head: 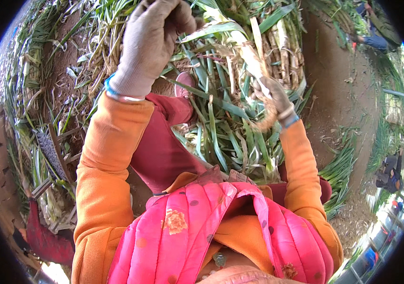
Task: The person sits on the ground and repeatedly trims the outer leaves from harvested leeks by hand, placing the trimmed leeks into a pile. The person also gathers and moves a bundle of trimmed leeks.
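Note:
My left hand, in a greyish knitted work glove, is raised at the top, fingers curled; whether they pinch a leaf is hidden. On the right, my gloved right hand grips a large scallion near its root end. The stalk slants up and left, with brown stringy roots hanging beside my wrist. Under and between my hands lies a pile of green leaves and stripped scallion leaf pieces. Behind my right hand rests a bundle of scallions with pale, dry-skinned stalks.
More scallions lie at the upper left. A wooden frame with a dark woven seat stands at the left. Green scallions lie on the dirt floor at the right. Other people, one in blue trousers, are at the far right. My pink shoe is ahead.

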Demonstrator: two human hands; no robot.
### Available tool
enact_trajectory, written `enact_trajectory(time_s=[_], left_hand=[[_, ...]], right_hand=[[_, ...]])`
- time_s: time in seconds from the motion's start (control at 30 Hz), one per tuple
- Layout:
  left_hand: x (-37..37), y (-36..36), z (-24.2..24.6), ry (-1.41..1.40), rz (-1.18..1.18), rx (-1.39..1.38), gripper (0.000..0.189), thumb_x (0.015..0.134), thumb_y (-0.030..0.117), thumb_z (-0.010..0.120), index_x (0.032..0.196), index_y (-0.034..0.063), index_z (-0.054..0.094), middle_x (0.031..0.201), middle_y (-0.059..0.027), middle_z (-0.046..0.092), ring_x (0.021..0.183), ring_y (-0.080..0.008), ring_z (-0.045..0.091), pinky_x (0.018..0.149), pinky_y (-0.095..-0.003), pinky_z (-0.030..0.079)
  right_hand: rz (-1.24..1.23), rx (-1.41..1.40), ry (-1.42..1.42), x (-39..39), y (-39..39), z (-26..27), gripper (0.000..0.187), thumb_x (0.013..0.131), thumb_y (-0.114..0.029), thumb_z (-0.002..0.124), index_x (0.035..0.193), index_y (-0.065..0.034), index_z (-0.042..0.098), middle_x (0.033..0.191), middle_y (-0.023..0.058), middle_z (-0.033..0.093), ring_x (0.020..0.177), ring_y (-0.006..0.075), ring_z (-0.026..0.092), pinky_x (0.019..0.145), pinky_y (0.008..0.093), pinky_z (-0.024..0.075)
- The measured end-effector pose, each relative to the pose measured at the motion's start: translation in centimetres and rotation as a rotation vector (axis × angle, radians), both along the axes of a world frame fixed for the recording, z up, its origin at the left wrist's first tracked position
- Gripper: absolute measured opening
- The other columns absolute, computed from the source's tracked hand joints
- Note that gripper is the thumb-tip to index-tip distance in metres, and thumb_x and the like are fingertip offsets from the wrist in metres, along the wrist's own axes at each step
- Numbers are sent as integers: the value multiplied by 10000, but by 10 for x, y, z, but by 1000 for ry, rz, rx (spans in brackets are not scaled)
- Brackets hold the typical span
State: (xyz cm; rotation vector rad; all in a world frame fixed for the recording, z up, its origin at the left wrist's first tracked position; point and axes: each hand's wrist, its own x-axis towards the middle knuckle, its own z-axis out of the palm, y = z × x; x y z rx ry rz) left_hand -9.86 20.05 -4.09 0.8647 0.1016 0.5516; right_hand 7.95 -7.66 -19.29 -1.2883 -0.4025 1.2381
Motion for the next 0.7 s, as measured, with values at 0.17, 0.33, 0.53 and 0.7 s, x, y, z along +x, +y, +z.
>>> enact_trajectory(time_s=[0.17,0.33,0.53,0.7], left_hand=[[20,-20,-2,222,-67,102,328,1038,263,466,1220,15,580,561,102,314,446,-33,290,551,-236,429],[47,-46,-22,145,-480,187,337,990,212,505,1245,14,601,549,64,362,438,-56,330,509,-270,440],[107,-57,-9,39,-335,19,394,955,271,630,1268,34,595,819,13,610,692,-104,608,716,-291,552],[145,-77,7,-365,-745,88,703,934,424,633,1492,92,364,1301,-51,585,1157,-184,585,1058,-407,446]], right_hand=[[-196,182,170,-35,-69,118,571,959,-354,584,1339,58,475,837,-38,520,586,41,434,730,276,465],[-113,491,74,-63,-129,179,697,976,-352,577,1412,131,328,764,-21,481,439,44,418,554,268,368],[-43,788,358,-103,-171,192,694,928,-289,625,1447,58,324,753,22,511,563,126,556,529,327,483],[57,918,579,-118,-174,139,688,925,-345,606,1470,-15,345,701,18,541,420,87,455,496,313,502]])
